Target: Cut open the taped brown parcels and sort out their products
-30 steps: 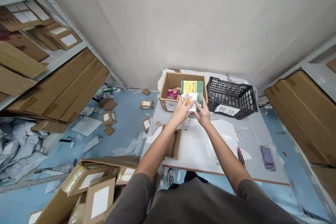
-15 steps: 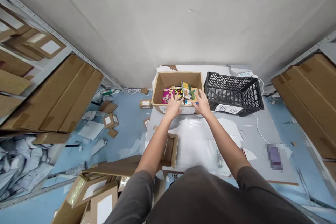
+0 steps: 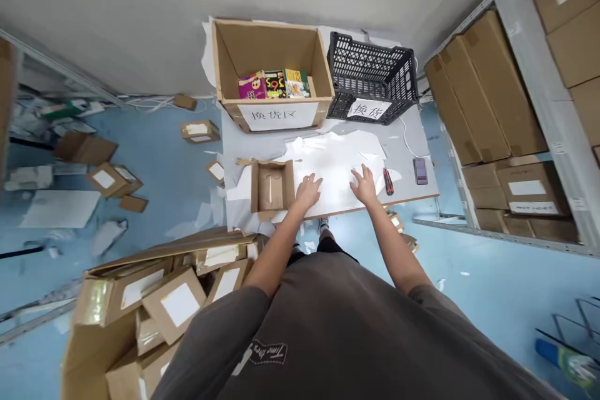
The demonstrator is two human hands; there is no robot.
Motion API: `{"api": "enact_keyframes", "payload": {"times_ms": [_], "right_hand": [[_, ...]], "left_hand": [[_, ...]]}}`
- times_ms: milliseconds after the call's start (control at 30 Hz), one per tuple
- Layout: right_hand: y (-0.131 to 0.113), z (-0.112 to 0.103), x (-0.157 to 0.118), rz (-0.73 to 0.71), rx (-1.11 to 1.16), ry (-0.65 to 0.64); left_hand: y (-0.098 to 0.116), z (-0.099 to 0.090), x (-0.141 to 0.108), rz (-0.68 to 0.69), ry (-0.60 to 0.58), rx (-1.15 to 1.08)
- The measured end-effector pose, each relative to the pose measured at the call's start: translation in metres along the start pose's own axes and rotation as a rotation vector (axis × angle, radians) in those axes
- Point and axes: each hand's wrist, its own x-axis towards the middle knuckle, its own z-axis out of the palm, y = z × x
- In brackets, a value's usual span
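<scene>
My left hand (image 3: 308, 192) is held over the white paper (image 3: 335, 172) near the table's front edge, fingers spread, holding nothing. To its left is a small opened cardboard box (image 3: 255, 186), its inside facing up. My right hand (image 3: 364, 186) also hovers by the front edge with fingers apart and nothing in it. A red-and-black tool (image 3: 388, 181) lies just right of that hand. At the back of the table, a large open carton (image 3: 229, 114) with a handwritten label holds several colourful printed packs or books (image 3: 275, 84).
Beside the carton stands a black plastic crate (image 3: 407, 84) with a paper label. A purple phone-like object (image 3: 420, 171) lies at the table's right. Parcels fill a big box (image 3: 75, 356) at lower left. Shelves with cartons (image 3: 487, 94) rise on the right; small boxes (image 3: 200, 131) litter the blue floor.
Both hands have come out of the large carton and back toward me, over the table's front. The packs inside now lie flatter in a row. My view has shifted down and right.
</scene>
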Motion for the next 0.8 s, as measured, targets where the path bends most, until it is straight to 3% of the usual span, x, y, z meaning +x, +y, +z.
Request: {"api": "enact_keyframes", "payload": {"times_ms": [67,167,267,333,567,700,800], "right_hand": [[0.015,0.020,-0.035,0.038,-0.024,-0.088],[0.029,0.050,-0.062,0.045,-0.023,-0.216],[0.037,0.079,-0.065,0.100,-0.061,-0.345],[0.042,0.098,-0.059,0.134,-0.086,-0.386],[0.059,0.139,-0.044,0.121,-0.042,-0.312],[0.060,0.137,-0.043,0.099,-0.034,-0.356],[0.057,0.122,-0.047,0.087,-0.011,-0.274]], "left_hand": [[0.000,0.038,-0.009,-0.071,-0.078,-0.028],[-0.008,0.082,-0.014,-0.229,-0.122,-0.064],[-0.020,0.113,-0.018,-0.383,-0.101,-0.043],[-0.025,0.128,-0.023,-0.415,-0.086,-0.003],[-0.023,0.153,-0.038,-0.417,-0.057,0.062],[-0.016,0.155,-0.040,-0.446,-0.014,0.014],[-0.008,0.149,-0.045,-0.457,0.094,-0.030]]}}
